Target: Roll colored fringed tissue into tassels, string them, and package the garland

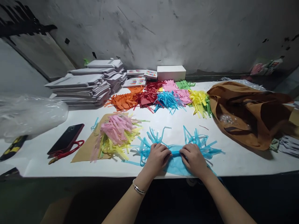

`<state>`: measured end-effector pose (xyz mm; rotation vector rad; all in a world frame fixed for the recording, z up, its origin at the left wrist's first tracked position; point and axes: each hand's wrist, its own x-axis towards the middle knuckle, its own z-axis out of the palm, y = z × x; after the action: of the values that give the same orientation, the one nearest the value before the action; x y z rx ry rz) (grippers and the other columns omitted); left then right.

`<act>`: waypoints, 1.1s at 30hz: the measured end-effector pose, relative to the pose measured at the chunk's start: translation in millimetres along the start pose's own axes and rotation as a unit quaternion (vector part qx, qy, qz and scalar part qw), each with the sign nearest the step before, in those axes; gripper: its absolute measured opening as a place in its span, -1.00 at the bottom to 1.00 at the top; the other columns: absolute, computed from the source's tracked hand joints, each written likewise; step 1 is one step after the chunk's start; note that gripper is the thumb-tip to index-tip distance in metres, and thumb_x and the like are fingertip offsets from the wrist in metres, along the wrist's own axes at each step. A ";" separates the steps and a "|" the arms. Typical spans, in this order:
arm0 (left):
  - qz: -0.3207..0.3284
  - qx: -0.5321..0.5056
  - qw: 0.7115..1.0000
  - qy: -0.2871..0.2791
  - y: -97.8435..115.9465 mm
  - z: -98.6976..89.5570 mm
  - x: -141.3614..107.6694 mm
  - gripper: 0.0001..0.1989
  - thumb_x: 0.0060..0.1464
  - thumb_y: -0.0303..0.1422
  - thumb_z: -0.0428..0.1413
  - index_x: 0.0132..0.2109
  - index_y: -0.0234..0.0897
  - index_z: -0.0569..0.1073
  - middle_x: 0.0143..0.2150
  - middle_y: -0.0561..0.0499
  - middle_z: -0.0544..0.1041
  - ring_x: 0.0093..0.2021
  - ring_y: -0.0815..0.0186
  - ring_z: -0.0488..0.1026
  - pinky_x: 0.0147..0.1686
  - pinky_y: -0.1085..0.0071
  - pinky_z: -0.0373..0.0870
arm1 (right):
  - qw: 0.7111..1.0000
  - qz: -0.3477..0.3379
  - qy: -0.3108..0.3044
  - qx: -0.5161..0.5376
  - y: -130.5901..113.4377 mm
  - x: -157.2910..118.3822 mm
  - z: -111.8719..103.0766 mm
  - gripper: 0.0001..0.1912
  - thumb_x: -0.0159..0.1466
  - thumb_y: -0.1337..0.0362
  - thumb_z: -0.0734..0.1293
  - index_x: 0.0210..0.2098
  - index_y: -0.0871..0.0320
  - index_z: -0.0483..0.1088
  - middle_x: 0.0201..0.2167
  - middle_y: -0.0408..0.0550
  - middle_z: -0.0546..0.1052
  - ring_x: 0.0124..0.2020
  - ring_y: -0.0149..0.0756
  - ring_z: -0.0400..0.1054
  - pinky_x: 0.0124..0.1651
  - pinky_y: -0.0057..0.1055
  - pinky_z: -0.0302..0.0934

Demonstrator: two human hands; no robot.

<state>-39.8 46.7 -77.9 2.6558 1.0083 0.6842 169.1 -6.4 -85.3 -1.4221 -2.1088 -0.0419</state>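
Head view, from the left: a bulky clear plastic bag lies at the far side, then a black slab phone with a red edge and red cord, both well apart from the work. Next comes a flat brown paper sheet under a loose pile of pink and yellow paper strips; the pile's right side lies just beside the tips of blue fringe, so room on this flank looks tight.

Left hand has its grip bent onto the light-blue thin paper piece with fringed ends, pinching the left part of its folded middle band. That blue piece lies between and beneath the hands, its long axis running crosswise, with fringe spreading outward past both wrists. Below the band, a smooth blue panel reaches close to the front edge of the white bench, which seems to leave little room toward the body. Behind it, a white strip of surface separates the fringe from a row of coloured fringed paper bundles.

Right hand grasps the band's right part; neither hand is clearly nearer. Rightward, bare surface shows before a crumpled brown fabric bag.
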 end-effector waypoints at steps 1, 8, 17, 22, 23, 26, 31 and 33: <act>-0.003 -0.002 1.000 0.000 0.2 -0.1 0.5 -0.86 0.30 -0.39 0.09 -0.21 -0.23 0.54 -0.25 -0.01 0.56 -0.15 0.20 0.41 -0.04 0.17 0.20 | 1.000 0.001 -0.002 0.005 0.5 0.2 -0.3 -0.85 0.31 0.47 0.28 -0.25 0.17 0.47 -0.32 -0.03 0.46 -0.21 -0.18 0.29 -0.05 -0.22 0.15; -0.027 -0.009 1.000 0.010 1.6 -0.4 3.8 -0.85 0.29 -0.39 0.08 -0.22 -0.22 0.55 -0.27 -0.01 0.56 -0.18 0.22 0.42 -0.06 0.20 0.24 | 0.999 0.011 -0.006 0.029 3.4 0.3 0.1 -0.87 0.33 0.45 0.29 -0.25 0.13 0.45 -0.32 -0.06 0.44 -0.22 -0.19 0.29 -0.04 -0.20 0.15; -0.012 -0.019 1.000 0.015 0.9 -1.4 0.3 -0.86 0.22 -0.50 0.08 -0.19 -0.21 0.53 -0.25 0.00 0.56 -0.16 0.20 0.41 -0.01 0.13 0.23 | 0.999 0.006 0.004 0.047 3.1 -1.2 -0.3 -0.87 0.36 0.43 0.26 -0.22 0.15 0.45 -0.29 -0.04 0.45 -0.20 -0.19 0.29 -0.04 -0.19 0.15; -0.007 -0.015 1.000 0.023 1.7 -1.8 -0.9 -0.85 0.21 -0.51 0.09 -0.20 -0.20 0.52 -0.26 0.01 0.55 -0.17 0.21 0.41 -0.01 0.15 0.24 | 0.998 0.001 0.011 0.054 2.5 -2.5 1.9 -0.83 0.40 0.42 0.22 -0.20 0.15 0.45 -0.28 -0.03 0.45 -0.20 -0.19 0.29 -0.05 -0.19 0.15; -0.009 -0.015 1.000 0.025 1.7 -1.6 -0.7 -0.86 0.21 -0.51 0.09 -0.20 -0.20 0.52 -0.26 0.01 0.55 -0.17 0.21 0.41 -0.01 0.15 0.24 | 0.998 0.001 0.013 0.057 2.8 -2.3 2.5 -0.83 0.40 0.41 0.22 -0.20 0.15 0.45 -0.28 -0.03 0.45 -0.20 -0.19 0.29 -0.06 -0.19 0.15; -0.017 -0.025 0.999 0.022 1.2 -0.3 0.2 -0.86 0.21 -0.52 0.08 -0.20 -0.21 0.50 -0.26 0.01 0.54 -0.18 0.21 0.41 -0.01 0.14 0.23 | 0.998 0.005 0.017 0.062 3.9 -1.4 3.5 -0.81 0.41 0.40 0.20 -0.21 0.15 0.45 -0.29 -0.03 0.45 -0.21 -0.19 0.29 -0.08 -0.20 0.14; -0.023 -0.037 0.999 0.016 -0.7 2.1 0.8 -0.85 0.24 -0.50 0.04 -0.21 -0.22 0.49 -0.25 0.00 0.53 -0.17 0.20 0.40 0.00 0.12 0.21 | 0.998 0.002 0.012 0.067 5.4 -1.5 4.0 -0.83 0.41 0.40 0.21 -0.19 0.13 0.45 -0.28 -0.04 0.45 -0.21 -0.19 0.29 -0.07 -0.19 0.13; -0.022 -0.040 0.999 0.015 -1.5 2.4 0.5 -0.86 0.23 -0.50 0.05 -0.22 -0.22 0.49 -0.26 -0.01 0.53 -0.17 0.19 0.40 0.00 0.11 0.21 | 0.998 0.002 0.011 0.068 5.6 -2.1 4.4 -0.84 0.41 0.39 0.22 -0.18 0.14 0.44 -0.27 -0.03 0.45 -0.21 -0.19 0.28 -0.07 -0.19 0.13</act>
<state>-39.1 48.0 -80.4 2.5556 1.0219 0.7411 172.4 -4.3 -91.6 -1.3392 -2.0498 0.0851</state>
